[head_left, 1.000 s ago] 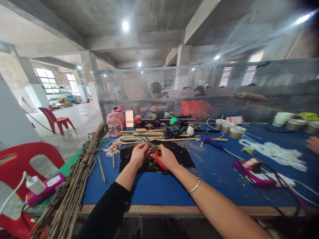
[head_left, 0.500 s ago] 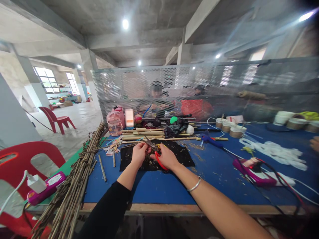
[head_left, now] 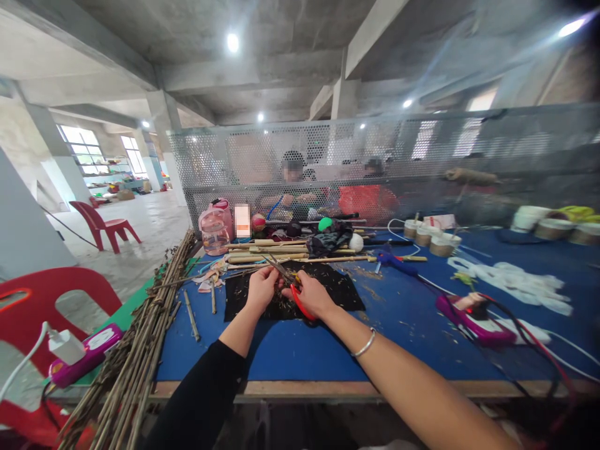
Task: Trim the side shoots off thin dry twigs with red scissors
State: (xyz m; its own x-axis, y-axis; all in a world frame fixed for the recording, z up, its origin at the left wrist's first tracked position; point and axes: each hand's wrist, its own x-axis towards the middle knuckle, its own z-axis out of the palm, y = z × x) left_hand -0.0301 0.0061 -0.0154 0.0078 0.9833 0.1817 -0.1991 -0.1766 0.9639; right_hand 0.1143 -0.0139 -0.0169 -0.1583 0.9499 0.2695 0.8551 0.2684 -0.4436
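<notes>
My right hand (head_left: pixel 310 295) grips a pair of scissors (head_left: pixel 297 301) with red handles. Their metal blades point up and to the left, slightly apart, close to the fingers of my left hand (head_left: pixel 262 289). That hand is closed in a pinch, and what its fingertips hold is too small and partly hidden to name. A thin dark stick lies just left of those fingers; whether it is in them I cannot tell. Beneath both hands a black cloth (head_left: pixel 344 290) strewn with pale plant scraps is spread on the blue tabletop (head_left: pixel 300 356).
A long bundle of dry stems (head_left: pixel 135 350) lies along the left edge. Cut bamboo sticks (head_left: pixel 272 257), yarn balls and a pink jug (head_left: pixel 215 231) stand behind the cloth. To the right are a blue glue gun (head_left: pixel 396 262), a purple power strip (head_left: pixel 478 325) and cups (head_left: pixel 443 244).
The view has shifted slightly. Both hands keep nearly the same place over the cloth, and the scissor blades look a little wider apart.
</notes>
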